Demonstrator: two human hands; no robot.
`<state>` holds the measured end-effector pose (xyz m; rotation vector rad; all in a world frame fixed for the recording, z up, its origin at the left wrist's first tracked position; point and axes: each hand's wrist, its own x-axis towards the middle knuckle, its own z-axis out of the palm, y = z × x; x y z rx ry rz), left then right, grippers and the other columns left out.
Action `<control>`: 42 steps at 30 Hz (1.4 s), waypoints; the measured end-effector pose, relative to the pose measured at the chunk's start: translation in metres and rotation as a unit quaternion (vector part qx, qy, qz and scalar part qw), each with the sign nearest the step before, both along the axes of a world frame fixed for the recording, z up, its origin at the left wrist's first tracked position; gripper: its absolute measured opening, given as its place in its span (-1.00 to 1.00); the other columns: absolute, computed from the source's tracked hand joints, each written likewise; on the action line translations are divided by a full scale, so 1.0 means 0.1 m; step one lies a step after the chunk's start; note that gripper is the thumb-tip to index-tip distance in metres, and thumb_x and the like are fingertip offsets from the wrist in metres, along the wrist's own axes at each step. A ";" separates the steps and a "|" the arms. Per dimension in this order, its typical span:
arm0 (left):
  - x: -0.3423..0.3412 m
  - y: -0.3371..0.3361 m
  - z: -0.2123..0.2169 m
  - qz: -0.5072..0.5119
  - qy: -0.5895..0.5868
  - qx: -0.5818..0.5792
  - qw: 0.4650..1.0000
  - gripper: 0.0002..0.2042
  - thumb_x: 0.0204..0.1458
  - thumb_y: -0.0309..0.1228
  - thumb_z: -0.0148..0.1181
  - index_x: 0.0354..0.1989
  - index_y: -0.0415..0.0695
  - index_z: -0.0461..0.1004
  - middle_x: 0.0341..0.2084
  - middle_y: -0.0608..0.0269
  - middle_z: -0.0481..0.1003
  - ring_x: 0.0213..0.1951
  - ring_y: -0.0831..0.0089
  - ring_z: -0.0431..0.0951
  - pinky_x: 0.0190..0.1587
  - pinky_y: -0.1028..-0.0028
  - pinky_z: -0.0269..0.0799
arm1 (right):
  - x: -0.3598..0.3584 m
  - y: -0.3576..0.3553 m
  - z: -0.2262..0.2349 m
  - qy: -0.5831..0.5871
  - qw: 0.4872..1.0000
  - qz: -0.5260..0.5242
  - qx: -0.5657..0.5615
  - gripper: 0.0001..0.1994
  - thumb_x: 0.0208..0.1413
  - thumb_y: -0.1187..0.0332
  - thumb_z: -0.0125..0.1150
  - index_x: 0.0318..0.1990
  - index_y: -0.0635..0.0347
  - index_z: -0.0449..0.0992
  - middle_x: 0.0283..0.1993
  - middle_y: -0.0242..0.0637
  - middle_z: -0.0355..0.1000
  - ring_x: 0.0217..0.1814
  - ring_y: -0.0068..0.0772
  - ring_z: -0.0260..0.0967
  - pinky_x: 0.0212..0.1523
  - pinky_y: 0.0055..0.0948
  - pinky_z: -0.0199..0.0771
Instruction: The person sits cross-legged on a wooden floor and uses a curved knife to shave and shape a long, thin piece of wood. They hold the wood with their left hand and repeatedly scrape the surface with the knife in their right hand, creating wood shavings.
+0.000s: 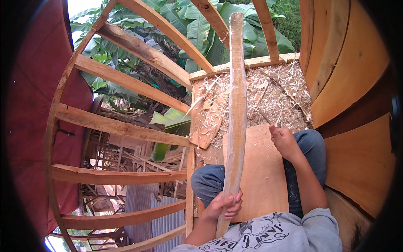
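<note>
A long, pale, slightly curved wooden strip (237, 96) stands lengthwise in front of me, running from my lap up past the far edge of the platform. The fingers of my left hand (228, 206) are wrapped round its lower end. To the right of the strip, my right hand (284, 142) is closed on a slim knife (265, 117), whose thin blade points away and to the left, apart from the wood. The knife's handle is mostly hidden in my fist. Across my legs lies a flat wooden board (262, 168), with the strip passing over its left side.
Curled wood shavings (277, 88) cover the floor beyond my knees, beside a flat wooden piece (210, 122). Wooden rails (126, 126) form an open side on the left. Curved wooden panels (352, 75) close in the right. Banana leaves (197, 33) hang beyond the far edge.
</note>
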<state>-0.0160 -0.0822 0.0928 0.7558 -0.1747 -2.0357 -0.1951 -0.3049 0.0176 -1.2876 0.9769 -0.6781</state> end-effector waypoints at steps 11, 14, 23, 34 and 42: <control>-0.08 -0.08 0.10 0.005 -0.122 -0.065 0.990 -0.69 0.16 -0.21 0.06 -0.17 -0.18 0.18 -0.75 0.34 0.19 -0.77 0.65 0.10 -0.75 0.62 0.05 | 0.05 0.81 0.53 0.066 0.973 0.094 -0.202 -0.28 -0.06 -0.35 0.09 -0.71 0.28 0.41 -0.78 -0.07 0.24 -0.70 -0.12 0.34 -0.63 -0.26 0.30; -0.10 -0.04 0.25 0.024 -0.167 -0.034 0.985 -0.73 0.10 -0.31 0.15 -0.24 -0.16 0.19 -0.76 0.37 0.14 -0.78 0.67 0.07 -0.76 0.61 -0.04 | 0.06 0.84 0.55 0.152 0.929 0.096 -0.325 -0.24 -0.15 -0.41 0.11 -0.77 0.26 0.36 -0.82 -0.13 0.23 -0.73 -0.10 0.35 -0.68 -0.25 0.31; -0.27 0.04 0.37 0.060 -0.223 -0.028 0.972 -0.79 0.09 -0.47 0.13 -0.33 -0.10 0.16 -0.68 0.41 0.12 -0.75 0.70 0.06 -0.75 0.60 -0.07 | 0.20 0.61 0.53 0.171 0.869 0.010 -0.464 -0.20 -0.56 -0.56 0.19 -0.85 0.13 0.22 -0.87 -0.27 0.15 -0.84 -0.28 0.23 -0.75 -0.40 0.22; -0.20 0.04 0.34 0.066 -0.198 -0.049 0.977 -0.84 0.13 -0.55 0.05 -0.30 -0.11 0.16 -0.55 0.42 0.20 -0.70 0.75 0.10 -0.71 0.66 0.00 | 0.38 0.40 0.46 0.159 0.850 -0.001 -0.501 -0.18 -0.67 -0.59 0.19 -0.84 0.11 0.18 -0.88 -0.37 0.07 -0.85 -0.33 0.17 -0.76 -0.43 0.18; -0.14 0.03 0.29 0.083 -0.193 -0.026 0.977 -0.83 0.14 -0.51 0.07 -0.29 -0.09 0.17 -0.61 0.47 0.19 -0.71 0.75 0.11 -0.71 0.66 -0.01 | 0.57 0.31 0.40 0.186 0.873 0.003 -0.450 -0.15 -0.65 -0.62 0.15 -0.79 0.17 0.27 -0.85 -0.28 0.15 -0.79 -0.22 0.24 -0.68 -0.32 0.28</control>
